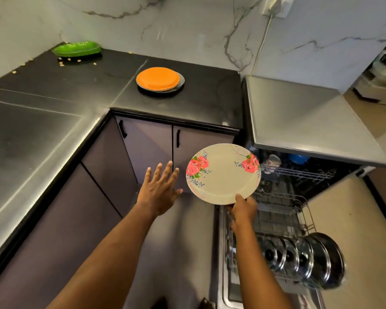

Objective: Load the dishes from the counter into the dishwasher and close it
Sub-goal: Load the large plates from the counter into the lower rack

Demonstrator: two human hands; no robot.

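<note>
The task is in the middle, as I judge it. The right hand [243,208] pinches the floral plate [223,175] at its near rim, thumb on top and the other fingers under it. The plate is in the air, between the table [54,90] and the open dishwasher [299,121], just beside the pulled-out lower rack [281,210]. The left hand [158,192] is spread with straight fingers, holds nothing, and hovers near the plate's left edge without touching it.

Some loading is done: a row of steel lids [303,259] stands on edge at the near end of the lower rack, and the upper rack [299,172] carries a cup [272,162] and a blue vessel [299,158].

What is left: on the table there is an orange plate [157,78] lying on a grey plate [181,84], and a pile of green plates [77,48] in the far corner, with crumbs [62,63] near it. The dishwasher is not closed yet.

I can read no brand, label or writing. The plate shows only pink roses with green leaves and small blue sprigs.
</note>
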